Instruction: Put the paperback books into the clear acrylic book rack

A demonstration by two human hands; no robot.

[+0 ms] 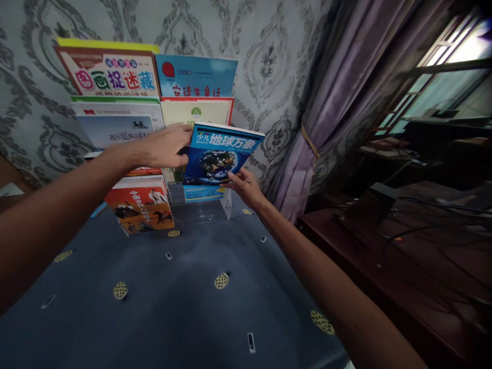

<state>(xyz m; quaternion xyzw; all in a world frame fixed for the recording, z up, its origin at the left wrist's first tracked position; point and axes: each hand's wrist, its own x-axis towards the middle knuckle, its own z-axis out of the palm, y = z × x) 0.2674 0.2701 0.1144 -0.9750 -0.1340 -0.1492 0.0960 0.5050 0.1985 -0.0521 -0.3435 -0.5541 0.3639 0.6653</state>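
Observation:
My right hand (248, 188) grips a blue children's book (219, 161) by its lower right corner, thumb on the front cover. The cover shows a globe, and the book leans slightly, in front of the rack. At the book's left edge is my left hand (163, 146), thumb and fingers apart; its fingertips are close to the book and partly hard to make out. Behind them a cream book with a red border (215, 110) stands in the rack. Below the held book, part of another blue book (203, 193) shows in the clear rack (226, 205).
More books stand in tiers: a picture book (111, 72), a light blue book (200, 74), a grey-blue book (115, 125) and an orange book (144, 207). The rack rests on a dark blue tablecloth (184, 307). A purple curtain (319, 113) and a cable-strewn brown table (423, 246) are at right.

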